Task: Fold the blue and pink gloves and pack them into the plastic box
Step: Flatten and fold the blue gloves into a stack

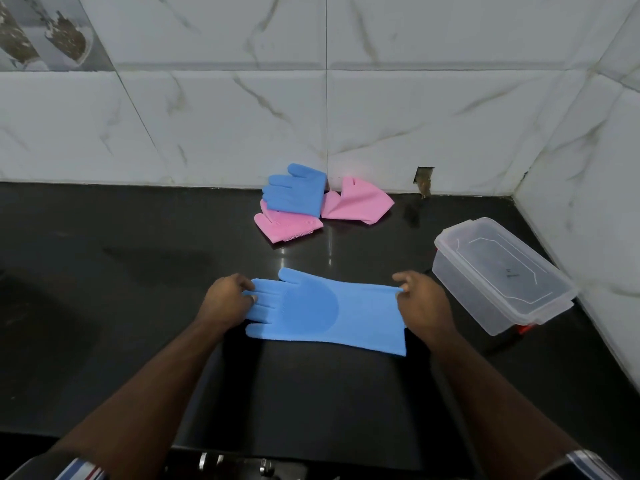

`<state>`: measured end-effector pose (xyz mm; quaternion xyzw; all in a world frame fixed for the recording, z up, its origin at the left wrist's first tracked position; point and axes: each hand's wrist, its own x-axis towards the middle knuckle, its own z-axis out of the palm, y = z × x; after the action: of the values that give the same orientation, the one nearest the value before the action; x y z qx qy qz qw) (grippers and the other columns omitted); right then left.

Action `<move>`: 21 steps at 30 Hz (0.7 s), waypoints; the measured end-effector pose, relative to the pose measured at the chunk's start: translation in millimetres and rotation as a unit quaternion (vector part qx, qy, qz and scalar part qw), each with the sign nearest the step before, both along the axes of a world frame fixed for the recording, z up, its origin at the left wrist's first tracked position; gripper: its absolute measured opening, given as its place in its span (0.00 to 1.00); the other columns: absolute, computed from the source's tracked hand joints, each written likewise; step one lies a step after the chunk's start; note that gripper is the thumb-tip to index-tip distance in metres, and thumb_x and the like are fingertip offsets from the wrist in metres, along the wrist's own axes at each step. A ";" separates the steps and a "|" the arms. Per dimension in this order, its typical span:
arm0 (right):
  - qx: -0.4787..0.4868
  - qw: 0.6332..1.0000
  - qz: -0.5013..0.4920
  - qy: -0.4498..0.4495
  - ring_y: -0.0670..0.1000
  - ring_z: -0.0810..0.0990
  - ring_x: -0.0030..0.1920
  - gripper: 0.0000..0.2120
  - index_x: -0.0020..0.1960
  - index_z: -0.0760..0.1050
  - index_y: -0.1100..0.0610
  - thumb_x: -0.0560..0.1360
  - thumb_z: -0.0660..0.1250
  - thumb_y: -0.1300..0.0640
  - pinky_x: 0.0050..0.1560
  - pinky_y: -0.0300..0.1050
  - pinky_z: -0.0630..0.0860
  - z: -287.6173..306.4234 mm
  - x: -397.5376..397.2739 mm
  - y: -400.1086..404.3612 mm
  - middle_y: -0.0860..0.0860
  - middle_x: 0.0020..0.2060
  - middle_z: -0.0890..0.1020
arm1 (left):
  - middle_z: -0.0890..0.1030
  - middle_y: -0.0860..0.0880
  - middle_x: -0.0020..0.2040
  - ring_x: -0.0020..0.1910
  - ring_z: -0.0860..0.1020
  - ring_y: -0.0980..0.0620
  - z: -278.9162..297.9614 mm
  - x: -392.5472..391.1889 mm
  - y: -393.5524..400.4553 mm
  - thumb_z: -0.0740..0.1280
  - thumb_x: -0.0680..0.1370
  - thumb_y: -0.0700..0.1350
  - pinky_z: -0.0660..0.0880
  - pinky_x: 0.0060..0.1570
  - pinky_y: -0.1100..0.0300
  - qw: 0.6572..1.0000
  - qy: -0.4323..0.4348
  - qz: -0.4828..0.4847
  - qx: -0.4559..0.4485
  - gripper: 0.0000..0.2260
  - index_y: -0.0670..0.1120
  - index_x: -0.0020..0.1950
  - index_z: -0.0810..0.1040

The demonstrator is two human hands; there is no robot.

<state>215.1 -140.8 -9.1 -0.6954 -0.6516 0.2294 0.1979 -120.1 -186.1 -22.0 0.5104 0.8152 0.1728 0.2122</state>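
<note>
- Blue glove [332,311] laid flat on black counter [104,271], fingers to the left, cuff to the right; not yet folded.
- Left hand [227,299] is curled on the glove's fingertips, apparently pinching them; exact grip partly hidden by knuckles.
- Right hand [420,301] is clamped on the cuff's far corner, thumb + fingers pinched on the edge.
- Step judged: glove being spread/stretched prior to 1st fold.
- Second blue glove [296,188] seen at back near the wall tiles [242,116], looks folded already, lying atop pink glove [284,225].
- Other pink glove [356,202] beside it, touching; appears folded over, can't be confirmed.
- Plastic box [498,275] at right, near the right hand, lid seems on; nothing seen inside.
- Progress est.: early-mid. Nothing packed. Left: fold this glove, check the pinks, open box, all 4 to be packed.
</note>
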 end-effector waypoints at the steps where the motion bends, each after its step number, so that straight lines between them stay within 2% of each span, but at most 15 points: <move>1: 0.013 1.000 -0.002 -0.003 0.55 0.79 0.62 0.16 0.66 0.77 0.56 0.78 0.65 0.64 0.64 0.49 0.74 1.3 3.5 4.3 0.54 0.63 0.80 | 0.82 0.49 0.52 0.50 0.78 0.51 -0.4 3.2 -1.0 0.71 0.75 0.42 0.70 0.48 0.60 1.000 -0.005 0.004 0.002 0.09 0.47 0.55 0.81; 5: 0.043 0.997 0.029 -0.064 0.54 0.77 0.64 0.19 0.68 0.75 0.54 0.78 0.68 0.60 0.66 0.48 0.72 2.3 12.7 6.2 0.53 0.65 0.78 | 0.81 0.52 0.46 0.48 0.78 0.52 1.4 15.6 -4.4 0.69 0.75 0.39 0.70 0.48 0.61 0.999 -0.022 0.019 0.025 0.07 0.48 0.50 0.81; 8: 0.030 0.994 0.097 -0.043 0.52 0.77 0.62 0.17 0.67 0.77 0.54 0.78 0.65 0.61 0.66 0.43 0.69 -0.8 8.3 -6.9 0.52 0.64 0.78 | 0.82 0.50 0.51 0.52 0.79 0.50 1.0 20.0 -4.3 0.67 0.75 0.38 0.72 0.50 0.59 0.997 0.004 0.007 0.075 0.09 0.48 0.51 0.82; 11: -0.039 0.987 0.156 -0.019 0.48 0.79 0.58 0.14 0.63 0.80 0.52 0.78 0.68 0.57 0.65 0.42 0.71 2.8 -7.1 -20.4 0.48 0.61 0.80 | 0.82 0.54 0.49 0.49 0.79 0.54 7.2 36.7 -7.5 0.68 0.76 0.39 0.72 0.48 0.63 0.994 -0.030 -0.071 0.083 0.09 0.50 0.50 0.83; 13: -0.082 0.979 0.188 -0.003 0.46 0.79 0.54 0.14 0.60 0.81 0.50 0.75 0.72 0.52 0.63 0.44 0.74 5.0 -17.1 -28.5 0.46 0.55 0.80 | 0.83 0.57 0.44 0.44 0.79 0.59 11.1 47.5 -13.6 0.70 0.75 0.42 0.71 0.45 0.67 0.985 -0.064 -0.148 0.055 0.06 0.53 0.47 0.83; 15: -0.119 0.970 0.212 -0.003 0.46 0.78 0.53 0.17 0.59 0.81 0.48 0.72 0.75 0.50 0.59 0.41 0.74 4.8 -23.1 -35.7 0.44 0.52 0.78 | 0.82 0.58 0.43 0.43 0.79 0.61 8.9 50.5 -21.2 0.74 0.74 0.47 0.72 0.45 0.66 0.973 -0.083 -0.216 0.012 0.02 0.54 0.44 0.82; 18: -0.117 0.964 0.232 -0.063 0.47 0.78 0.56 0.16 0.60 0.81 0.50 0.73 0.75 0.53 0.57 0.38 0.72 -0.7 -27.4 -40.3 0.45 0.55 0.78 | 0.79 0.58 0.46 0.47 0.77 0.61 -1.8 46.4 -31.6 0.76 0.70 0.54 0.75 0.48 0.62 0.956 -0.065 -0.282 -0.042 0.08 0.55 0.44 0.80; 21: -0.097 0.962 0.232 -0.110 0.49 0.79 0.56 0.12 0.59 0.82 0.53 0.77 0.68 0.59 0.58 0.39 0.72 -6.0 -30.5 -42.5 0.50 0.57 0.80 | 0.76 0.58 0.46 0.49 0.75 0.60 -6.0 43.4 -34.3 0.74 0.72 0.52 0.75 0.51 0.59 0.949 -0.026 -0.314 -0.012 0.06 0.55 0.45 0.78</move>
<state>184.5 -183.3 -15.1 -0.5618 -0.7875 0.2535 -0.0021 -76.7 -220.5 -28.0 0.7330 0.6102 0.1013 0.2832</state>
